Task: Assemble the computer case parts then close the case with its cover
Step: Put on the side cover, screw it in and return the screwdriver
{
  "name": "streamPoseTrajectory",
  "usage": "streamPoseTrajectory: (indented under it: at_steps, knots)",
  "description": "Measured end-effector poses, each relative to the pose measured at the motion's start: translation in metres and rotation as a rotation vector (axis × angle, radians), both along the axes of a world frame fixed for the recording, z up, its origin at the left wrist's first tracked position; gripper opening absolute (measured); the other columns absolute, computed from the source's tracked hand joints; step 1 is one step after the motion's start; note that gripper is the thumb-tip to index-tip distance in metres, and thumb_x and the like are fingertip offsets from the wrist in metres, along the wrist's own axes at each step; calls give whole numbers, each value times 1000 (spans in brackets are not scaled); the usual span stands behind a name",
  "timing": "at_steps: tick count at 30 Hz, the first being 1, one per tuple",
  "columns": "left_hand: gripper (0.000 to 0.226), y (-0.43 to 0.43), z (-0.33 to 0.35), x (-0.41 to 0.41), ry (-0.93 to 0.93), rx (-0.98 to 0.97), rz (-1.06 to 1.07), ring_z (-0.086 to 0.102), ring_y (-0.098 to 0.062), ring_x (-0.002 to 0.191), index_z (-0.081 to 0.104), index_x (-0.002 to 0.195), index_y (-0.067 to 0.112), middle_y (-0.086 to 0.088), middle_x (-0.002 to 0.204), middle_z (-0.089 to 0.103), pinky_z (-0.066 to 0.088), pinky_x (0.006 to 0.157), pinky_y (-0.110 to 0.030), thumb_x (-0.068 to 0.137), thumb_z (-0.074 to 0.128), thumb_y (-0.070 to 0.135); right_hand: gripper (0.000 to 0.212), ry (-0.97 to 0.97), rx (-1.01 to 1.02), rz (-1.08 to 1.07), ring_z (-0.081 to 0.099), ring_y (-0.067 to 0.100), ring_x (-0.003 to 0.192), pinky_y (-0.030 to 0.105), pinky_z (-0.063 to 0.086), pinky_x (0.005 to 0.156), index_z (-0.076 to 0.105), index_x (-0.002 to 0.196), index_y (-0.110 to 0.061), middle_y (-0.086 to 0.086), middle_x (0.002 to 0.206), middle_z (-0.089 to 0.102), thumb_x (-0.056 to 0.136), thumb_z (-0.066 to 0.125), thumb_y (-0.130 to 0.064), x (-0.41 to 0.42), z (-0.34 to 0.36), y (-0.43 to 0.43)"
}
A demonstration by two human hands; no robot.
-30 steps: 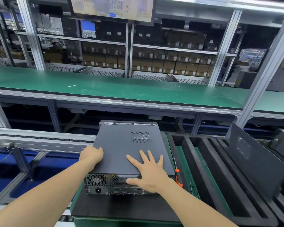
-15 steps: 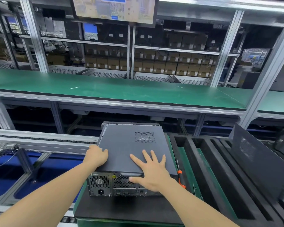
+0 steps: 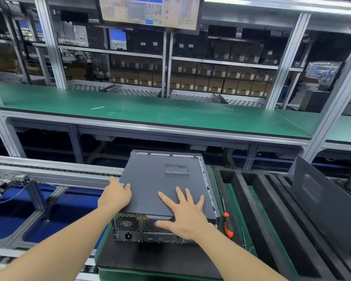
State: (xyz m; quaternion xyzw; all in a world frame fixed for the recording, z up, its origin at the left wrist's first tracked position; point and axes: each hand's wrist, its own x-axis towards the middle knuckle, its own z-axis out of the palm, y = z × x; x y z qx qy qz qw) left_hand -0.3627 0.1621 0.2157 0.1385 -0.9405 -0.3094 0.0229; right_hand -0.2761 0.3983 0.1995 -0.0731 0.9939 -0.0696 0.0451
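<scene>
Fingers of the left hand (image 3: 115, 194) curl over the left edge of the cover (image 3: 154, 179), which lies atop the computer case (image 3: 130, 228) on a black mat (image 3: 150, 258). The right hand (image 3: 182, 214) presses flat on the cover's near end, fingers spread. An orange-handled screwdriver (image 3: 228, 225) lies just right of the case.

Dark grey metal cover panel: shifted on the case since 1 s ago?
Yes, leftward: the dark grey metal cover panel now uncovers the case's silver slotted right rail.

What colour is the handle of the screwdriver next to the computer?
Orange with black; the screwdriver lies right of the computer case, seen in the head view.
</scene>
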Motion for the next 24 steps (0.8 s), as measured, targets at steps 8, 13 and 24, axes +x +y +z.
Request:
streamPoseTrajectory:
  at_steps: [8,13,24]
  knots:
    - [39,-1,-11,4,74,61,71,54,-31,83,37,105,12,-4,90,54,41,70,-41,97,55,46,89,20,16,-4,-17,42,157,79,-15,112,-23,145,-71,7,174,-13,79,31,-96,8,-1,-4]
    - [39,0,-11,5,70,51,86,54,-31,83,39,104,10,-5,89,55,40,70,-41,97,54,45,89,11,26,-10,-18,43,157,80,-14,111,-24,145,-71,8,173,-15,80,32,-95,10,-1,-5]
    - [38,11,-7,9,58,-20,50,54,-31,83,38,106,10,-7,92,57,42,72,-40,99,51,46,90,-16,10,-8,-18,43,157,79,-15,111,-23,144,-72,7,174,-14,77,32,-97,8,-1,7]
